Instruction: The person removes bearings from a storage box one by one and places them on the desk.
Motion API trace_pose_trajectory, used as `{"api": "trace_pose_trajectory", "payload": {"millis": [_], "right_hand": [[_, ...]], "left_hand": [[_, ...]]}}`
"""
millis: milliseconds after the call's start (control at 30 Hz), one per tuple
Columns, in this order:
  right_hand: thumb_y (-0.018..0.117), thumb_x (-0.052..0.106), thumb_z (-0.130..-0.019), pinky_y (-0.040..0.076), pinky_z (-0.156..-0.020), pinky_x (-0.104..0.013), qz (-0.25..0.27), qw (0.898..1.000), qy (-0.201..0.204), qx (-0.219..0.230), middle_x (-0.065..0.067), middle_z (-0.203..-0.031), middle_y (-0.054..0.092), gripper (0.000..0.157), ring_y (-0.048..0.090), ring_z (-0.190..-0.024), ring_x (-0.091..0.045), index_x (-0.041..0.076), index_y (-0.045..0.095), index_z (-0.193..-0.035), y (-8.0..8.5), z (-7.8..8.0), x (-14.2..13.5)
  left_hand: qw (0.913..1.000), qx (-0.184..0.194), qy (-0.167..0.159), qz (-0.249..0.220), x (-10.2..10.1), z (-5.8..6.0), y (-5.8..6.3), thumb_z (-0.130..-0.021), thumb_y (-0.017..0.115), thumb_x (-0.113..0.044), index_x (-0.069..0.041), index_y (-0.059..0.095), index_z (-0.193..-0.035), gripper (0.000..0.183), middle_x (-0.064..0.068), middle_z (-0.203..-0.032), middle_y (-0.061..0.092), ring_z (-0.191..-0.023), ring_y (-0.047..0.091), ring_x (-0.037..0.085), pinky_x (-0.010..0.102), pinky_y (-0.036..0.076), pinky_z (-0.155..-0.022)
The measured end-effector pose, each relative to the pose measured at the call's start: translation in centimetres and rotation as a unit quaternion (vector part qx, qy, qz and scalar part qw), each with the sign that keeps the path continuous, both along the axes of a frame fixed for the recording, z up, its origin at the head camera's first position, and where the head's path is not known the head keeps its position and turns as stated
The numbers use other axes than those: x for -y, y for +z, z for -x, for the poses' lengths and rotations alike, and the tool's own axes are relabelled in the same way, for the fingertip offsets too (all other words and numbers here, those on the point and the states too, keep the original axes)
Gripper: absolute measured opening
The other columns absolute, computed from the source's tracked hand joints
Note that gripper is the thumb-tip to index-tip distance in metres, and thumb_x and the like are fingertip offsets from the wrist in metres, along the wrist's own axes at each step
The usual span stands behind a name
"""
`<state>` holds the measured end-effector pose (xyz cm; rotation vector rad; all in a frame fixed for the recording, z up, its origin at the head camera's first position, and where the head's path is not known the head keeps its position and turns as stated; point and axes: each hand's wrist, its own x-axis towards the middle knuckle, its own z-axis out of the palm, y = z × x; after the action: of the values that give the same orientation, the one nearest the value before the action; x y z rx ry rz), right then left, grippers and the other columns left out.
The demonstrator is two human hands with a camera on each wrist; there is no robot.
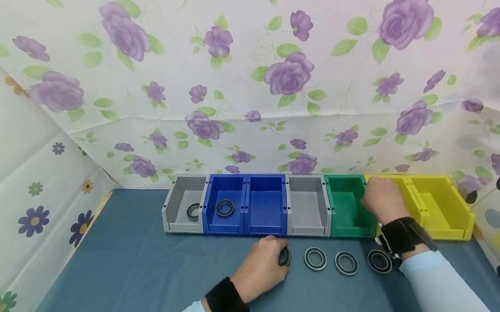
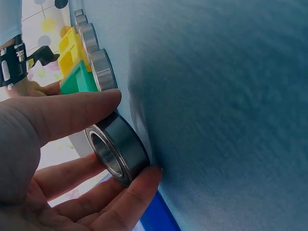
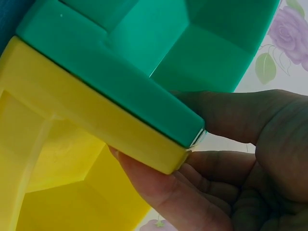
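My left hand point(image 1: 260, 265) pinches a ball bearing point(image 2: 129, 147) between thumb and fingers, at the table in front of the blue bins. In the left wrist view the bearing is tilted, its steel outer ring towards the cloth. At the right, the fingers and thumb of my right hand point(image 1: 384, 199) grip the adjoining side walls of the green bin point(image 3: 120, 82) and a yellow bin point(image 3: 96, 110) near their back end. The thumb lies on the green side, a finger on the yellow side. That hand partly hides the left yellow bin in the head view.
Three bearings lie flat in a row on the blue cloth point(image 1: 137, 274), the nearest bearing point(image 1: 307, 259) right of my left hand. One bearing point(image 1: 218, 208) sits in the left blue bin point(image 1: 223, 229), another point(image 1: 189, 211) in the left grey bin point(image 1: 181, 226). A flowered sheet point(image 1: 236, 102) hangs behind.
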<state>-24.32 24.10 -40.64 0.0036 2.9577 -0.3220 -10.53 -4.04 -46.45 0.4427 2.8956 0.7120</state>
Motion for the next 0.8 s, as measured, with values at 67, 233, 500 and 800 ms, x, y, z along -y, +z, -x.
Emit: {"api": "trace_pose_trajectory", "payload": {"millis": [67, 233, 500, 800], "right_hand": [[0.057, 0.005, -0.083, 0.038, -0.045, -0.027, -0.001, 1.000, 0.001, 0.001, -0.014, -0.062, 0.053, 0.016, 0.050, -0.052, -0.024, -0.002, 0.056, -0.069, 0.09, 0.01, 0.01], [0.058, 0.006, -0.083, 0.038, -0.045, -0.027, -0.004, 1.000, 0.003, 0.002, -0.014, -0.061, 0.052, 0.016, 0.050, -0.052, -0.024, -0.003, 0.057, -0.070, 0.21, -0.04, 0.04], [0.058, 0.006, -0.083, 0.038, -0.046, -0.027, -0.007, 1.000, 0.003, -0.001, -0.014, -0.062, 0.052, 0.016, 0.050, -0.053, -0.025, -0.003, 0.057, -0.071, 0.35, -0.04, 0.12], [0.059, 0.006, -0.082, 0.039, -0.046, -0.027, -0.009, 1.000, 0.008, -0.005, -0.014, -0.062, 0.053, 0.016, 0.050, -0.053, -0.024, -0.003, 0.057, -0.070, 0.18, -0.07, 0.04]], "left_hand": [[1.0000, -0.007, -0.004, 0.005, -0.02, 0.03, -0.03, -0.073, 0.077, -0.019, -0.013, 0.064, -0.119, 0.049, 0.003, -0.110, 0.064, -0.101, 0.061, 0.012, 0.029, 0.053, -0.083], [0.9990, -0.024, -0.017, 0.033, -0.20, 0.02, -0.22, -0.072, 0.078, -0.021, -0.013, 0.066, -0.116, 0.046, 0.003, -0.106, 0.066, -0.096, 0.061, 0.012, 0.029, 0.053, -0.079], [0.9965, -0.030, -0.027, 0.073, -0.56, -0.02, -0.08, -0.071, 0.080, -0.024, -0.015, 0.068, -0.112, 0.044, 0.001, -0.104, 0.067, -0.097, 0.060, 0.016, 0.033, 0.051, -0.081], [0.9966, -0.024, -0.028, 0.073, -0.46, -0.13, 0.36, -0.071, 0.080, -0.026, -0.017, 0.067, -0.114, 0.046, 0.000, -0.106, 0.066, -0.096, 0.059, 0.014, 0.030, 0.051, -0.076]]}}
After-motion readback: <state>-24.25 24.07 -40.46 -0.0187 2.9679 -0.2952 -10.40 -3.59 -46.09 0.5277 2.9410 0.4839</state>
